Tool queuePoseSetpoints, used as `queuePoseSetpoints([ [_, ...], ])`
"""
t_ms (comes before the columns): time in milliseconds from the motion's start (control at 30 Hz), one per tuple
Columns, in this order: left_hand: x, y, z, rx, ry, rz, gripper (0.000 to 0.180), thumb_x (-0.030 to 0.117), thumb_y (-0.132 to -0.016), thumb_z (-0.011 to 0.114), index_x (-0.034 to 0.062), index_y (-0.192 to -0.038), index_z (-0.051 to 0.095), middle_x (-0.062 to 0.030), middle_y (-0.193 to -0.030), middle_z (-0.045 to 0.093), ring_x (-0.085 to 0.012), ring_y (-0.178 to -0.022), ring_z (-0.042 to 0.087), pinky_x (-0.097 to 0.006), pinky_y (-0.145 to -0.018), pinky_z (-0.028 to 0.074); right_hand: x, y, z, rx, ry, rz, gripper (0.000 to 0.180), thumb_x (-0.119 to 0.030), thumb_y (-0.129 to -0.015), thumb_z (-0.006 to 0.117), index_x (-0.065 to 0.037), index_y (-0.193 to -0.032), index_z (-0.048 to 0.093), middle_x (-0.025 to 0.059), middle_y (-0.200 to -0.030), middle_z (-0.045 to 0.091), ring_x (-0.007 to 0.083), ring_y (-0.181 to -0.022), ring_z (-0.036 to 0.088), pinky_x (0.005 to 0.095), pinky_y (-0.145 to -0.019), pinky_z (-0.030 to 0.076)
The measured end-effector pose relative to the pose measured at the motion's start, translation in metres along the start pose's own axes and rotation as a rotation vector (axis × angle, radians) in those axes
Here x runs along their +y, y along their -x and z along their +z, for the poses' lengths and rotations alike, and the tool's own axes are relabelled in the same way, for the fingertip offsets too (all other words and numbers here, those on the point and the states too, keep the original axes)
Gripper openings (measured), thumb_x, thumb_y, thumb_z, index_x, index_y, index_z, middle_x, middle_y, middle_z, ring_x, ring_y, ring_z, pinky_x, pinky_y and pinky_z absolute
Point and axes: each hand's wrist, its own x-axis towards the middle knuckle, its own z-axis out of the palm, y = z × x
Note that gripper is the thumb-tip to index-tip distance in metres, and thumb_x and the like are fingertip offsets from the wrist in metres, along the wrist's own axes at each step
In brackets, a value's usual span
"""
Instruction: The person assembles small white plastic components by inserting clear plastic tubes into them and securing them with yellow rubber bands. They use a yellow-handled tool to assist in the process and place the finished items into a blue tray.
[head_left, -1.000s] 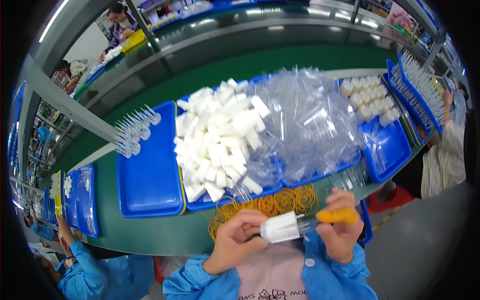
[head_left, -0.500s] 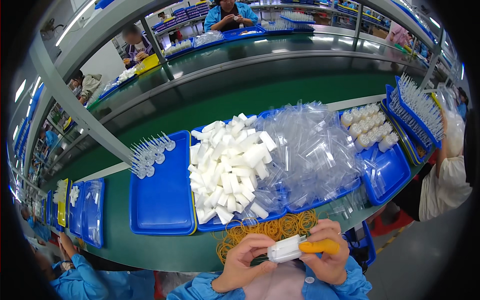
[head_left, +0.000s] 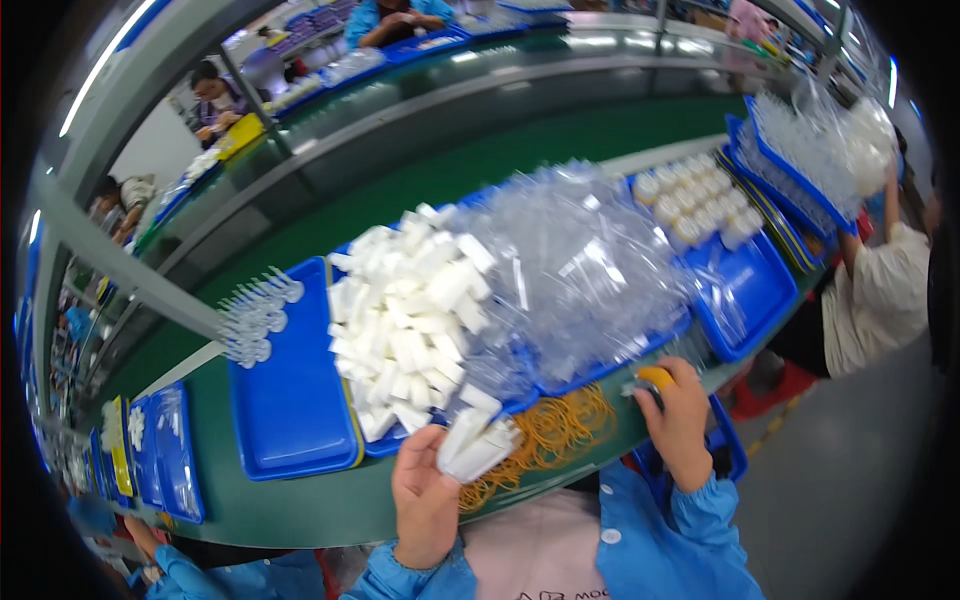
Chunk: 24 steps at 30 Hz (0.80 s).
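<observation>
The hands are now apart, having been joined around one bundle half a second ago. The left hand is closing its grip on a bundle of white pieces, over the rubber bands on the green worktop. The right hand is pinching an orange thing near the blue tray edge, beside the white pile.

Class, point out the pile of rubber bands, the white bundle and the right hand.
rubber bands (head_left: 556, 432), head view, middle of the pile.
white bundle (head_left: 476, 448), head view, its middle.
right hand (head_left: 680, 420), head view, back of hand.
</observation>
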Motion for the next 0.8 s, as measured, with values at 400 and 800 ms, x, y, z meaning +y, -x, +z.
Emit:
queuePoseSetpoints([
  [400, -0.002, 0.002, 0.0, -0.008, -0.006, -0.067, 0.065, 0.015, -0.08, 0.059, 0.0013, -0.137, 0.03, -0.0185, -0.133, 0.043, -0.0313, -0.119, 0.049, -0.037, -0.085, 0.051, 0.004, 0.008, -0.019, 0.072, -0.038, 0.051, 0.018, -0.012, -0.076, 0.068, -0.006, -0.093, 0.068, 0.0094, -0.091, 0.058, 0.0243, -0.078, 0.056, 0.034, -0.07, 0.044],
  [800, -0.014, 0.005, 0.005, -0.299, -0.483, 0.111, 0.063, -0.006, -0.07, 0.069, -0.0033, -0.128, 0.043, -0.0107, -0.114, 0.047, -0.0199, -0.107, 0.053, -0.033, -0.093, 0.044, -0.057, -0.012, -0.038, -0.181, -1.232, 0.145, 0.03, 0.002, -0.08, 0.058, 0.002, -0.11, 0.054, 0.0073, -0.099, 0.049, 0.0126, -0.081, 0.051, 0.0272, -0.076, 0.042],
])
